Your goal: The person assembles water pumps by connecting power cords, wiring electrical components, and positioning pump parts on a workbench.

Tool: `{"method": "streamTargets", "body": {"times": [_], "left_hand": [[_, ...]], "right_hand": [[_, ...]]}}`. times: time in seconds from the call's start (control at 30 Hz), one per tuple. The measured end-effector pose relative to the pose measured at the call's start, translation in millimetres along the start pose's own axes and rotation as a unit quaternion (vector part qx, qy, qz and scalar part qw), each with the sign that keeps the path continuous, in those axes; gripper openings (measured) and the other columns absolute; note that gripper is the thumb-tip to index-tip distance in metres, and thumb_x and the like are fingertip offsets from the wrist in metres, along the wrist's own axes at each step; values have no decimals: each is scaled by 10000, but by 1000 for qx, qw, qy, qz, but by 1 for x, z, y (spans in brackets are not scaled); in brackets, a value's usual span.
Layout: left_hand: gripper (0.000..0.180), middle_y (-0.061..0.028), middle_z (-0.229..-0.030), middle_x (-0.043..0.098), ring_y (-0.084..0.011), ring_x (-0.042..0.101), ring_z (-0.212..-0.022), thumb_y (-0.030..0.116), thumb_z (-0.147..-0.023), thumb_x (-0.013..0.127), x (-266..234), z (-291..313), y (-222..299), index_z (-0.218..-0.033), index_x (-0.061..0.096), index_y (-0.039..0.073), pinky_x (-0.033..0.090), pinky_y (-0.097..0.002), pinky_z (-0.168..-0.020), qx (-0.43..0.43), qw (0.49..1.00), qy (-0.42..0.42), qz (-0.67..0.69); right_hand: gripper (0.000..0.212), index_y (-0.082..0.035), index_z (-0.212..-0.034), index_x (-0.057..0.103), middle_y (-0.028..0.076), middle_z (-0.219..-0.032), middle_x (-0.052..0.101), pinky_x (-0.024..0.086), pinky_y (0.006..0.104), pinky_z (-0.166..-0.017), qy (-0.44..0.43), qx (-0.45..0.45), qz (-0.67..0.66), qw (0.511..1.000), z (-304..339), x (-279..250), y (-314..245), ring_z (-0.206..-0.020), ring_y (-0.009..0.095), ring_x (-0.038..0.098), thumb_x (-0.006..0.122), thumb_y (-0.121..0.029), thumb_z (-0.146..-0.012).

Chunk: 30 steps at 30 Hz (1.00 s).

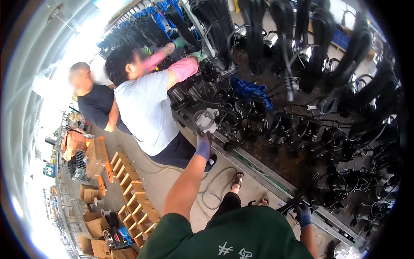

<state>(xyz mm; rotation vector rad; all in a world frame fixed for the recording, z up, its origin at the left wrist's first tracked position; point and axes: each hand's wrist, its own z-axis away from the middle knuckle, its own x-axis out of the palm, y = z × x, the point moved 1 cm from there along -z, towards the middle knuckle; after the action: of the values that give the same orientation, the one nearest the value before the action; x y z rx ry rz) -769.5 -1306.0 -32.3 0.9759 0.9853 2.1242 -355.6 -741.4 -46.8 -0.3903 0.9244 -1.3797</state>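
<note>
My left hand [203,140], in a purple-grey glove, stretches out to the bench's near edge. Its fingers close on the near rim of a round clear tub [202,121] with white pieces in and beside it. Low on the right, my right hand [303,213], in a dark blue-grey glove, grips a bunch of black cable [292,203] at the bench edge. Rows of black and silver pumps [280,131] with black cords stand on the dark bench beyond my hands.
Coiled black cables [284,39] hang over the bench. A blue cloth [250,90] lies among the pumps. Left of me, a person in a grey shirt [144,110] works at the bench; another in black [97,103] stands behind. Wooden racks [133,194] and a hose [202,200] are on the floor.
</note>
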Motion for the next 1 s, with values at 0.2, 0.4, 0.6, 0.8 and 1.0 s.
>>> {"method": "streamTargets", "body": {"times": [0.2, 0.4, 0.6, 0.8, 1.0], "left_hand": [[558, -154, -1231, 660, -309, 638, -1089, 216, -907, 674, 5, -117, 19, -1419, 507, 71, 510, -383, -917, 255, 902, 102, -333], [543, -222, -1174, 649, -348, 636, -1070, 161, -843, 715, 53, -126, 80, -1329, 539, -7, 519, -412, -911, 291, 844, 134, -430], [461, -128, -1138, 692, -269, 662, -994, 101, -845, 664, 72, -160, 54, -1294, 591, 31, 526, -356, -862, 36, 991, -45, -119], [354, -64, -1021, 699, -175, 653, -916, -15, -836, 621, 106, -79, 79, -1183, 642, 54, 520, -295, -807, -59, 975, -213, -9], [615, -212, -1291, 572, -374, 587, -1173, 110, -827, 724, 42, -147, 101, -1405, 513, 87, 464, -472, -1018, 345, 835, -1, -429]], "right_hand": [[356, -21, -843, 685, 67, -654, 643, 470, 330, -364, 122, 145, 80, 979, -6, 21, -7, -418, 186, 556, 777, -364, -836], [407, -60, -935, 728, 95, -692, 678, 517, 355, -433, 219, 182, 221, 933, -5, 37, -18, -475, 197, 616, 804, -425, -771], [480, -21, -968, 732, 89, -717, 688, 533, 370, -494, 158, 282, 315, 892, -28, 35, -32, -542, 203, 652, 828, -409, -703], [656, 35, -1079, 717, 177, -998, 736, 581, 373, -631, 160, 371, 266, 875, -22, 67, -128, -775, 261, 722, 871, -409, -622], [465, -9, -1010, 728, 148, -988, 729, 571, 372, -643, 140, 351, 405, 833, -79, 28, 6, -797, 259, 709, 777, -363, -714]]}}
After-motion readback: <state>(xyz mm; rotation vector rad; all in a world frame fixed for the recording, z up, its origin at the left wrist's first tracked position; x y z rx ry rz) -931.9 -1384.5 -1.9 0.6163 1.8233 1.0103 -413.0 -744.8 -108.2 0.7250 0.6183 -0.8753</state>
